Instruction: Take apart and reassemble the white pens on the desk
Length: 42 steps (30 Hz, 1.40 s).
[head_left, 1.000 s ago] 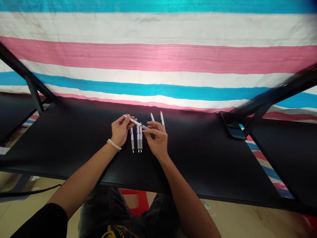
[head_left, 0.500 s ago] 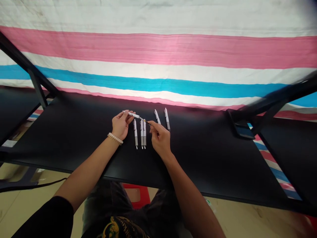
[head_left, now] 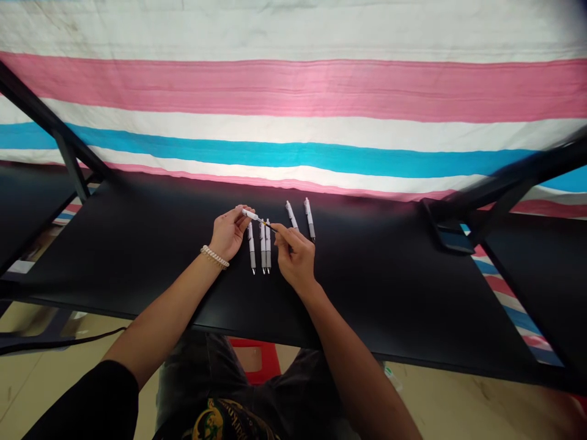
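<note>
My left hand (head_left: 229, 231) pinches a white pen barrel (head_left: 249, 214) above the black table. Between my hands, a thin refill (head_left: 266, 225) reaches from the barrel's open end to the fingertips of my right hand (head_left: 296, 253), which are closed on it. Three white pens with grey grips lie below: one pen (head_left: 252, 247) by my left hand, and two side by side, a pen (head_left: 263, 247) and a pen (head_left: 268, 250). Behind my right hand lie a pen (head_left: 291, 214), partly hidden by that hand, and another pen (head_left: 309, 219).
The black table (head_left: 389, 281) has metal frame legs at both sides, with a dark bracket (head_left: 452, 235) at the right. A striped cloth (head_left: 293, 91) hangs behind it. A red stool (head_left: 261, 363) shows below the front edge.
My left hand has moved slightly right with the barrel, toward my right hand. Less of the barrel now shows beyond its fingers. The pens on the table lie as before.
</note>
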Motion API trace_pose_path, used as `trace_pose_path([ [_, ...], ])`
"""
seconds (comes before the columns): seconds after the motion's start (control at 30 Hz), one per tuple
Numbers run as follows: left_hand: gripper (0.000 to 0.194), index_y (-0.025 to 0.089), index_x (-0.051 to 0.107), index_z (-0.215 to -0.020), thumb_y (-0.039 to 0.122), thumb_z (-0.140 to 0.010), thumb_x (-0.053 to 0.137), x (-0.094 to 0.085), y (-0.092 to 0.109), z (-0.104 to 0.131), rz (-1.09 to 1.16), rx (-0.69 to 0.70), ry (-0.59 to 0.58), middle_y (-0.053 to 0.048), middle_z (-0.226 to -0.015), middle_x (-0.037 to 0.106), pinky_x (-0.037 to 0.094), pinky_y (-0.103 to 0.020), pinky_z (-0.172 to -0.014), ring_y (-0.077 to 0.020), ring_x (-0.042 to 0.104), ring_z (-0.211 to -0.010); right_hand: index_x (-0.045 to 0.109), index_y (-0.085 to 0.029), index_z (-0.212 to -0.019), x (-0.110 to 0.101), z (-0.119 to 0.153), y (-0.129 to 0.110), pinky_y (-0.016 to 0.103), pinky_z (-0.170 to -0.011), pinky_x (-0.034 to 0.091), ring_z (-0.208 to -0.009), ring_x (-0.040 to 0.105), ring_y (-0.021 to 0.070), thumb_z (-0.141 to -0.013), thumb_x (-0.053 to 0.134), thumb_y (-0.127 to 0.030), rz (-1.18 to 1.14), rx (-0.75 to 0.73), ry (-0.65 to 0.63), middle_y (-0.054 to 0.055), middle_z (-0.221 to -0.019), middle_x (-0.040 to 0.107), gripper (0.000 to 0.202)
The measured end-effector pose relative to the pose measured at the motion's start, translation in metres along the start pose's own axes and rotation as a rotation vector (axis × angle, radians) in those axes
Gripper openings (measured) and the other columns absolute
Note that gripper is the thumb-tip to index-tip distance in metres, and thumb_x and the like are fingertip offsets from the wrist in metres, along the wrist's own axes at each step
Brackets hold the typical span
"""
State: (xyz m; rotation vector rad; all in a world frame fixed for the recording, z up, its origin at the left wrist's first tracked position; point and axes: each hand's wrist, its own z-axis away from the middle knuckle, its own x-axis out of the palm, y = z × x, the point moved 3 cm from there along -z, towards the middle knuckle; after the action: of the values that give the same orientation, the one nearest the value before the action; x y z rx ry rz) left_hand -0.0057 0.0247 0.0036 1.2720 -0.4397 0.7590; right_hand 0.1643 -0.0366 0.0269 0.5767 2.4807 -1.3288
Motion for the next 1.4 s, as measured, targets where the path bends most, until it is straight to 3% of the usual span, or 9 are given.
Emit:
trace_pose_path([
  [0.17, 0.017, 0.010, 0.068, -0.087, 0.024, -0.080, 0.075, -0.001, -0.002, 0.002, -0.163, 0.138, -0.007, -0.009, -0.087, 0.072, 0.058, -0.028, -0.076, -0.0179, 0.072, -0.083, 0.067, -0.021, -0.116, 0.005, 0.001, 0.006, 0.028, -0.069, 0.048, -0.070, 0.062, 0.0161, -0.098, 0.046, -0.025, 0.154, 0.014, -0.064, 0.005, -0.086, 0.069, 0.028],
  [0.3, 0.028, 0.011, 0.068, -0.091, 0.032, -0.077, 0.078, 0.004, -0.010, 0.007, -0.248, 0.156, -0.073, -0.010, -0.089, 0.072, 0.057, -0.030, -0.076, -0.0177, 0.072, -0.083, 0.064, -0.020, -0.112, 0.009, 0.003, 0.009, 0.028, -0.069, 0.048, -0.070, 0.065, 0.0171, -0.097, 0.050, -0.029, 0.193, 0.058, -0.071, 0.006, -0.096, 0.073, 0.022],
  [0.67, 0.031, 0.012, 0.068, -0.092, 0.036, -0.076, 0.079, 0.004, -0.013, 0.007, -0.288, 0.159, -0.109, -0.010, -0.091, 0.071, 0.058, -0.031, -0.076, -0.0180, 0.071, -0.083, 0.064, -0.019, -0.105, 0.007, 0.004, 0.009, 0.027, -0.066, 0.046, -0.070, 0.066, 0.0177, -0.098, 0.050, -0.036, 0.213, 0.030, -0.056, 0.006, -0.088, 0.073, 0.023],
  [0.8, 0.031, 0.012, 0.068, -0.092, 0.036, -0.076, 0.079, 0.006, -0.012, 0.008, -0.283, 0.149, -0.130, -0.010, -0.092, 0.072, 0.058, -0.032, -0.077, -0.0191, 0.072, -0.084, 0.063, -0.021, -0.103, 0.008, 0.002, 0.011, 0.027, -0.064, 0.048, -0.063, 0.066, 0.0164, -0.099, 0.047, -0.039, 0.130, 0.155, -0.099, 0.004, -0.080, 0.073, 0.025],
  [0.97, 0.031, 0.012, 0.068, -0.091, 0.036, -0.075, 0.079, 0.004, -0.007, 0.005, -0.261, 0.203, -0.097, -0.010, -0.091, 0.071, 0.058, -0.034, -0.078, -0.0203, 0.072, -0.085, 0.055, -0.021, -0.122, 0.006, -0.002, 0.011, 0.027, -0.064, 0.051, -0.069, 0.067, 0.0163, -0.092, 0.059, -0.039, 0.016, 0.190, -0.078, 0.004, -0.095, 0.073, 0.036],
  [1.1, 0.031, 0.012, 0.068, -0.089, 0.036, -0.075, 0.080, 0.001, -0.005, 0.003, -0.244, 0.230, -0.075, -0.009, -0.089, 0.071, 0.058, -0.034, -0.078, -0.0211, 0.072, -0.085, 0.063, -0.021, -0.110, 0.004, -0.003, 0.012, 0.026, -0.063, 0.050, -0.063, 0.066, 0.0159, -0.094, 0.054, -0.038, 0.028, 0.198, -0.118, 0.002, -0.078, 0.071, 0.024],
  [1.4, 0.031, 0.012, 0.066, -0.087, 0.037, -0.074, 0.080, 0.002, -0.004, 0.003, -0.264, 0.253, -0.040, -0.009, -0.087, 0.071, 0.058, -0.036, -0.081, -0.0209, 0.073, -0.084, 0.063, -0.020, -0.103, 0.002, -0.003, 0.017, 0.026, -0.061, 0.049, -0.061, 0.065, 0.0146, -0.095, 0.053, -0.038, 0.016, 0.225, -0.117, 0.002, -0.078, 0.071, 0.022],
])
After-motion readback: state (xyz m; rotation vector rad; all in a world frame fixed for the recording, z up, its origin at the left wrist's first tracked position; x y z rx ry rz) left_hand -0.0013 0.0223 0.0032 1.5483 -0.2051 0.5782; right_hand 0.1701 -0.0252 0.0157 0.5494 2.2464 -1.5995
